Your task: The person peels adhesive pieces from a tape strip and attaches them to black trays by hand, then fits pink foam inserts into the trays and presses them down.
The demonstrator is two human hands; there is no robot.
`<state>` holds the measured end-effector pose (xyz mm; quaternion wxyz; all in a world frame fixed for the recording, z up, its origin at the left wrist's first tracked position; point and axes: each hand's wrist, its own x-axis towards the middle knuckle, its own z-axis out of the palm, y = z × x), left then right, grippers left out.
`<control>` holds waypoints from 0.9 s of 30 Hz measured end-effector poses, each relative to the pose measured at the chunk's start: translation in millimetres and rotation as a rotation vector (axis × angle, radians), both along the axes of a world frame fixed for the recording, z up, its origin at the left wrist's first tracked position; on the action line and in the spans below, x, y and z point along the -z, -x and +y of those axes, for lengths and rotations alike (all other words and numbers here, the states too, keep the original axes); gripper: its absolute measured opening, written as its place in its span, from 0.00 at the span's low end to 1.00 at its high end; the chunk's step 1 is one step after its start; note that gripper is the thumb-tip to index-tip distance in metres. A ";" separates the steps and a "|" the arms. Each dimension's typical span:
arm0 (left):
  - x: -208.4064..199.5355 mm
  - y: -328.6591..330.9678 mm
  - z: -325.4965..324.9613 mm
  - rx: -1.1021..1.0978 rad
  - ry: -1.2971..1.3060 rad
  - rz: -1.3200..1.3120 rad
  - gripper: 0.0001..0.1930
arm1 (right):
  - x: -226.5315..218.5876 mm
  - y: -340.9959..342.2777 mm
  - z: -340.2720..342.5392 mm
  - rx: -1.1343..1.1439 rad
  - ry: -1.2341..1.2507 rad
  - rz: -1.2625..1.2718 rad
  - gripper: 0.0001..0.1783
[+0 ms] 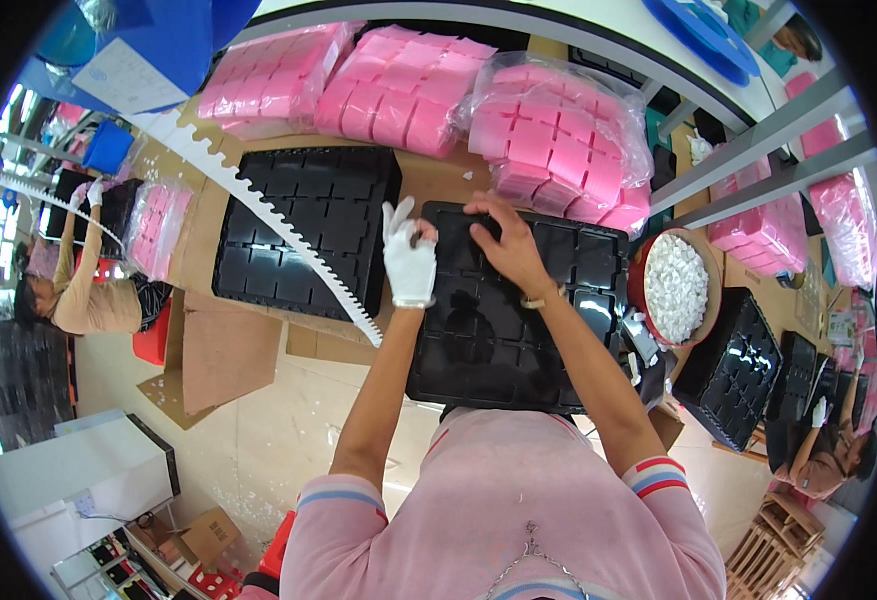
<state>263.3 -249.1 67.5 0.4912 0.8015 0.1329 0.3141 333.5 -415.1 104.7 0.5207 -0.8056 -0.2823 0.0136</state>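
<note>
A black plastic tray (pixel 479 330) with a grid of square compartments lies in front of me. Above its left edge is my left hand (pixel 409 262), in a white glove with bare thumb and index fingertips. Those two tips come together in a pinch; anything between them is too small to make out. My right hand (pixel 509 250), bare, hovers over the tray's far part with thumb and fingers apart, nothing visible in it. Left of the tray, a white strip with a notched edge (pixel 289 235) slants across a stack of black trays (pixel 299 180).
Bundles of pink foam (pixel 559 130) in clear plastic line the table's far side. A round red-rimmed tub (pixel 674 290) of small white pieces stands right, near more black trays (pixel 734 365). A blue bin (pixel 139 50) is far left. Co-workers sit at left (pixel 109 290) and right (pixel 829 455).
</note>
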 end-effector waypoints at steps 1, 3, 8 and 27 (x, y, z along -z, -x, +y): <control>-7.0 13.7 -1.0 0.006 0.048 0.039 0.05 | -9.4 16.1 -2.1 0.011 -0.064 0.061 0.12; -42.2 26.2 -36.0 0.097 0.103 0.137 0.03 | -17.7 40.9 -17.1 0.006 -0.166 0.309 0.09; -44.5 17.6 -92.3 0.198 0.317 0.178 0.04 | -22.5 58.5 -57.0 0.220 -0.272 0.468 0.05; 98.0 -248.9 12.7 0.012 0.481 0.216 0.18 | 35.5 -83.9 -214.2 0.500 -0.075 -0.205 0.08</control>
